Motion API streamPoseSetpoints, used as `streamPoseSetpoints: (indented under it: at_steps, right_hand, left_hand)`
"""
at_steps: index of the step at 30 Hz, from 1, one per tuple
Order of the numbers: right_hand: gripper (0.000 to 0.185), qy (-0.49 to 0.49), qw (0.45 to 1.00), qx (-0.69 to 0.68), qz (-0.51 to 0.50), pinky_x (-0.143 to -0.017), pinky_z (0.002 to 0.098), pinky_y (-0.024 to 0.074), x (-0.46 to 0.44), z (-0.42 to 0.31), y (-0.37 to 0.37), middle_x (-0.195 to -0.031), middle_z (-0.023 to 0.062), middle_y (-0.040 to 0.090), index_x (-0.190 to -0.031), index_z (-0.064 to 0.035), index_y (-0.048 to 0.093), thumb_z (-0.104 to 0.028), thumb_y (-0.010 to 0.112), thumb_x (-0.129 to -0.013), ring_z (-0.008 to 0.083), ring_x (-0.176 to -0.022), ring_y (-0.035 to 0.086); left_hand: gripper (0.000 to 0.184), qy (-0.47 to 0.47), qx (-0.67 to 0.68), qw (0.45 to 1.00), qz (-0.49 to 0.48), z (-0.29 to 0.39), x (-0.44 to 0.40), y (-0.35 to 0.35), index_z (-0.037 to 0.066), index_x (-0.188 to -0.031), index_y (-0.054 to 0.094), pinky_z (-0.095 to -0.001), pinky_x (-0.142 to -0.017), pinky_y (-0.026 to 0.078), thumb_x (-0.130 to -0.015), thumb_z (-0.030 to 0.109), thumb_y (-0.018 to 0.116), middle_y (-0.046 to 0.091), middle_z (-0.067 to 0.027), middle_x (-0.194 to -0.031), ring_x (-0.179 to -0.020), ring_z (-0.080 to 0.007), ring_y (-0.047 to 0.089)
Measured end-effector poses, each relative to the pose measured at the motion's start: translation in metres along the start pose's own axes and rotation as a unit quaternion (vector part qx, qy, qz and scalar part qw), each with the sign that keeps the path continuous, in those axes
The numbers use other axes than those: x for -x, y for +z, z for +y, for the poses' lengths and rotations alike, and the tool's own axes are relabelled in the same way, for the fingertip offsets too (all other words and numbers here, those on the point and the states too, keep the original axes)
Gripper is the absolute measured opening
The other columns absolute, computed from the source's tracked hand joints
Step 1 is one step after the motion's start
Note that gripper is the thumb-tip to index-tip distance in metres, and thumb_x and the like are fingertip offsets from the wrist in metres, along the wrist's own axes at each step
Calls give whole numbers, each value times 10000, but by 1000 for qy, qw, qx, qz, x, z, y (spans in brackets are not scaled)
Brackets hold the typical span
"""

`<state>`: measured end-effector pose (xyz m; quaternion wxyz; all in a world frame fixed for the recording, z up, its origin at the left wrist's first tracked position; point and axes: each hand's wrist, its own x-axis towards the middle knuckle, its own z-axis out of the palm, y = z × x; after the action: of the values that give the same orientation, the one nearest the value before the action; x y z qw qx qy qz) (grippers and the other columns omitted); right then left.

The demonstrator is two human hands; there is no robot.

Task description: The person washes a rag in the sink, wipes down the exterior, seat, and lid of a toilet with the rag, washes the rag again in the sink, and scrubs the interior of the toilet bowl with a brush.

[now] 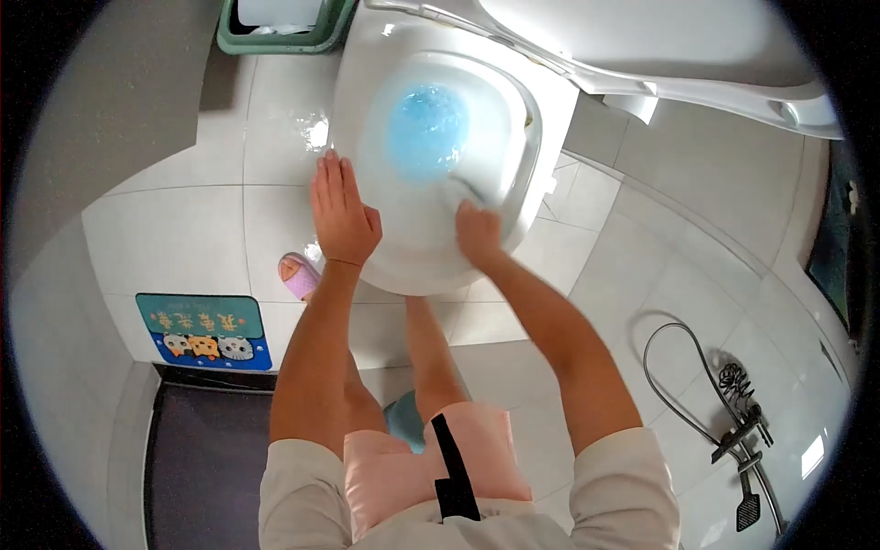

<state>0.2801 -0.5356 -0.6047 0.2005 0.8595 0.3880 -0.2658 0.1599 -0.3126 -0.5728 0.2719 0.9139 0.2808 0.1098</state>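
A white toilet (353,110) with its seat raised fills the upper middle of the view. Blue water (429,128), rippled and foamy, lies in its bowl. My left hand (344,215) is spread flat along the left edge of the toilet, fingers straight and holding nothing. Over the near right part of the bowl, my right hand (478,234) is closed around a pale grey-white tool, apparently a toilet brush (461,191). Only a short blurred part of it shows ahead of my fist, pointing toward the water.
A green bin (335,27) stands by the toilet's far left side. The raised lid (660,37) extends to the upper right. A cartoon mat (203,332) lies left, near a dark mat (206,458). Black shower fittings (744,431) are at lower right.
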Motion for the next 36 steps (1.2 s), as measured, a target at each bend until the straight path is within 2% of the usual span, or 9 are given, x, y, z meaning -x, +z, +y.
streamPoseSetpoints:
  at_steps: [8, 13, 15, 20, 23, 27, 29, 31, 36]
  right_hand:
    - [309, 227, 943, -244, -2, -645, 417, 517, -61, -96, 8, -782, 159, 677, -955, 23, 620, -260, 648, -836, 287, -742, 683]
    - [286, 235, 645, -697, -207, -627, 343, 505, -152, -74, -76, -909, 88, 638, -860, -61, 627, -343, 670, -848, 203, -776, 627]
    - [150, 202, 45, -978, -38, -639, 357, 497, -202, -34, -107, -810, 47, 527, -922, -75, 537, -213, 489, -955, 198, -742, 554]
    - [127, 320, -115, -940, 2, -602, 391, 512, -219, 39, -93, -777, 74, 559, -934, -53, 512, -164, 456, -912, 213, -660, 580]
    - [210, 334, 90, -938, -30, -518, 384, 489, -196, -35, -126, -745, 61, 575, -958, -28, 548, -225, 491, -913, 190, -557, 562]
    - [482, -73, 871, -458, -164, -621, 401, 478, -148, -62, -10, -560, 137, 593, -572, -27, 599, -417, 596, -856, 265, -726, 631]
    - [352, -102, 927, -199, -300, -923, 418, 484, -42, -58, -61, -1095, 158, 673, -1083, -78, 680, -329, 557, -868, 316, -1072, 625]
    - [198, -114, 988, 1, -101, -685, 471, 524, -8, -5, 43, -875, 158, 702, -973, -52, 639, -158, 593, -812, 310, -810, 689]
    - [224, 6, 957, 291, -16, -481, 367, 450, -98, 66, -118, -765, 17, 664, -930, -92, 599, -103, 704, -734, 164, -696, 670]
  left_hand:
    - [782, -8, -5, 1000, -3, 5, -1, 2, -75, -1429, 268, -540, -1129, 223, -684, -37, 504, 240, -282, -1501, -1386, -469, 240]
    - [796, -10, -5, 1000, -9, 5, -1, 4, -75, -1436, 259, -536, -1133, 214, -672, -71, 481, 229, -286, -1506, -1396, -464, 226]
    - [800, -15, -7, 1000, -9, 3, -4, 3, -75, -1438, 255, -535, -1133, 213, -668, -80, 473, 223, -287, -1509, -1398, -463, 225]
    - [794, -22, 2, 1000, -14, 7, -2, 1, -76, -1431, 279, -536, -1130, 218, -659, -86, 464, 224, -287, -1513, -1398, -462, 231]
    - [801, -21, 1, 1000, -12, 8, -2, 0, -75, -1431, 279, -537, -1129, 219, -653, -80, 472, 235, -289, -1508, -1392, -470, 236]
    - [805, -23, 2, 1000, 1, 5, -6, 8, -75, -1429, 279, -538, -1128, 222, -649, -74, 480, 241, -291, -1503, -1387, -475, 243]
    - [796, -11, 18, 1000, 0, 5, -1, 1, -75, -1422, 285, -537, -1125, 226, -652, -70, 485, 248, -292, -1498, -1378, -482, 251]
    - [792, -17, 22, 1000, -2, 3, -4, 0, -76, -1419, 288, -539, -1124, 226, -653, -68, 487, 251, -292, -1495, -1376, -482, 255]
    - [780, -7, 17, 1000, -4, 1, 1, 3, -75, -1415, 291, -542, -1126, 228, -662, -51, 493, 261, -287, -1490, -1378, -478, 248]
